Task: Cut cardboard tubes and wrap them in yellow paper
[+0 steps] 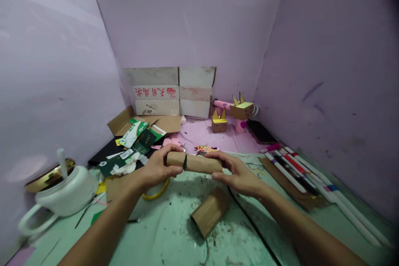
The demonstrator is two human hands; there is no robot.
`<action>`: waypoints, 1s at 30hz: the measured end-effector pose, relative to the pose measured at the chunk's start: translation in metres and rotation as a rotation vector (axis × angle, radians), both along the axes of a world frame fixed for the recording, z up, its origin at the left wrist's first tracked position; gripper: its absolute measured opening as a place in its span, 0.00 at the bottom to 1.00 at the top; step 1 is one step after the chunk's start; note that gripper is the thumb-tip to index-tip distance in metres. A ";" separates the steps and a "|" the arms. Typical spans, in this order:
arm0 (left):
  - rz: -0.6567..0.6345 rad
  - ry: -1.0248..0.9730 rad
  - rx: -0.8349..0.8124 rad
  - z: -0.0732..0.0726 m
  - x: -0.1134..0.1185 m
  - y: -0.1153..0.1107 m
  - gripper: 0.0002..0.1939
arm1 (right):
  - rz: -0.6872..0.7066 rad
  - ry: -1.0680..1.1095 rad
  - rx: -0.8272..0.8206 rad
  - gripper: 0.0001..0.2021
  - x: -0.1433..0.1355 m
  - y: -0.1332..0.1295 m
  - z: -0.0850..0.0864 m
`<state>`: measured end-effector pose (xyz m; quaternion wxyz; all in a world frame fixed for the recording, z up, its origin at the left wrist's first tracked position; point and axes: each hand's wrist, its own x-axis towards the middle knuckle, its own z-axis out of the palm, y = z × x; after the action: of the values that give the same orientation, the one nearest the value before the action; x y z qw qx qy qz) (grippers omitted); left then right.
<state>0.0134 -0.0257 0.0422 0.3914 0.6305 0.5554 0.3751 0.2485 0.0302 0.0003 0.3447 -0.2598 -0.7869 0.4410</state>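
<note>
In my left hand [158, 168] is a short brown cardboard tube [176, 159], gripped between thumb and fingers. My right hand [238, 174] grips the far end of a longer cardboard tube [201, 164]. Both tubes lie nearly level, their ends meeting at a dark, uneven seam between my hands; whether they are joined I cannot tell. Below them, a wider, flattened cardboard tube [210, 212] rests tilted on the green tabletop [162, 232]. A yellow ring, perhaps a tape roll [156, 191], shows partly behind my left hand.
White markers [293, 170] and a dark phone [261, 131] lie right. A white mug [67, 191] stands left, near scrap packaging [134, 133]. Behind are small eared cardboard figures [219, 124] and a folded carton [157, 91]. Purple panels [193, 29] enclose three sides. A black cord [254, 226] crosses the front.
</note>
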 end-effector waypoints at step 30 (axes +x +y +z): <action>-0.017 0.269 0.224 0.002 0.021 0.130 0.29 | -0.307 0.227 -0.200 0.25 0.008 0.102 -0.007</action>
<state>0.0344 0.1039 0.0439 0.2439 0.7194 0.5522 0.3436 0.2562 0.1326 -0.0065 0.4666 -0.3581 -0.6465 0.4859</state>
